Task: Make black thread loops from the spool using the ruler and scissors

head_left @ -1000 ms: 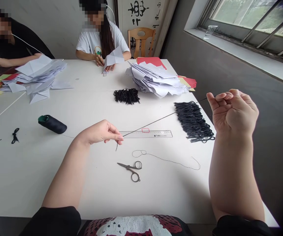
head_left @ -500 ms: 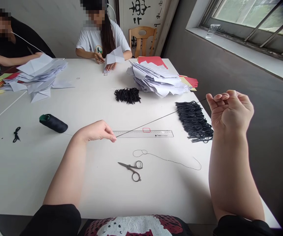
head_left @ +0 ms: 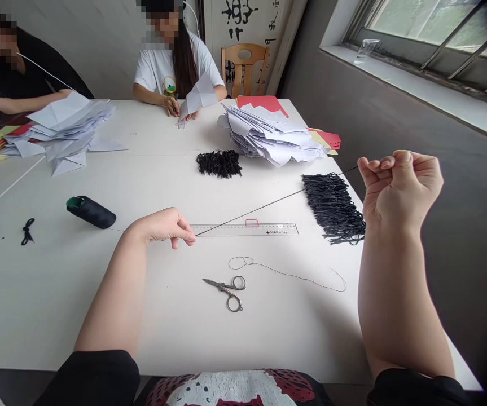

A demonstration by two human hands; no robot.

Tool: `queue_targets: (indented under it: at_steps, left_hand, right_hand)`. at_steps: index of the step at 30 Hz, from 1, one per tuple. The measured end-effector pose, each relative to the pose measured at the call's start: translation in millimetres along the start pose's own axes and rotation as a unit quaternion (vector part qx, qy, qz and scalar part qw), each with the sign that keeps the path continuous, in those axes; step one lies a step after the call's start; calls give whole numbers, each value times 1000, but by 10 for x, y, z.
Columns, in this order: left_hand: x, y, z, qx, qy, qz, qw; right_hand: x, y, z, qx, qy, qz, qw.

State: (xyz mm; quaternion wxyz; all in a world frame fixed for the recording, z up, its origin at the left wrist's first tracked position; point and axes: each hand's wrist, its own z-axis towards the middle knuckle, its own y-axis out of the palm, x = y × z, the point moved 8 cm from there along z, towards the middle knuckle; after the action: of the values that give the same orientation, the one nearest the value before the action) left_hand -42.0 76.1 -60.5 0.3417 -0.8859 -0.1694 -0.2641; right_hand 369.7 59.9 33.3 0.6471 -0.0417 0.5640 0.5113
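Tautly — a dark thread [head_left: 248, 213] stretches between left hand [head_left: 162, 226] and right hand [head_left: 400, 192].

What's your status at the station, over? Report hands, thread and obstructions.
Left hand and right hand pinching thread, stretched straight between them. Thread runs above black loops. Ruler by left hand.
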Motion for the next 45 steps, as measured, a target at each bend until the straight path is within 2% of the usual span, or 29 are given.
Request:
queue_targets:
  at_steps: [5, 8, 9, 11, 13, 15, 16, 18, 21, 24, 27, 30, 34, 37, 40, 45]
  left_hand:
    - [-16, -32, -27, -3, 1, 15, 1000]
    - [-80, -135, -64, 12, 15, 59, 998]
    - [-92, -194, -89, 33, 20, 76, 996]
    - [-69, -338, -169, 105, 29, 89, 990]
    - [55, -468, -299, 206, 61, 51, 975]
    - [265, -505, -447, 279, 138, -56, 949]
    - [377, -479, -502, 288, 184, -126, 931]
    - [572, -353, -541, 250, 253, -249, 901]
    - [703, -150, -483, 175, 267, -355, 879]
    - [673, -70, -403, 160, 243, -396, 871]
    - [635, -57, -356, 172, 227, -385, 878]
    - [648, -55, -345, 193, 221, -350, 890]
    - [691, -56, -348, 215, 235, -322, 891]
    - [698, -87, -361, 243, 253, -319, 881]
    - [687, -99, -362, 254, 255, -326, 874]
    - [705, -86, -386, 256, 251, -326, 875]
  right_hand:
    - [88, 96, 72, 0, 5, -5, 1000]
    - [139, 315, 167, -22, 28, -48, 998]
    - [144, 451, 176, -58, 40, -76, 995]
    - [142, 823, 86, -188, 61, -146, 969]
    - [131, 1242, -200, -354, 66, -211, 909]
    - [116, 1585, -598, -485, 55, -241, 839]
    - [90, 1726, -797, -531, 37, -232, 814]
    - [83, 1923, -1139, -587, 19, -206, 783]
    - [200, 2002, -1422, -587, 56, -181, 787]
    - [319, 1927, -1529, -546, 113, -140, 818]
    - [399, 1825, -1588, -509, 159, -105, 839]
    - [470, 1754, -1641, -491, 193, -100, 844]
    - [526, 1703, -1681, -484, 236, -87, 838]
    - [557, 1665, -1715, -497, 270, -102, 819]
    - [560, 1630, -1721, -502, 273, -122, 811]
    - [550, 1596, -1676, -477, 239, -120, 837]
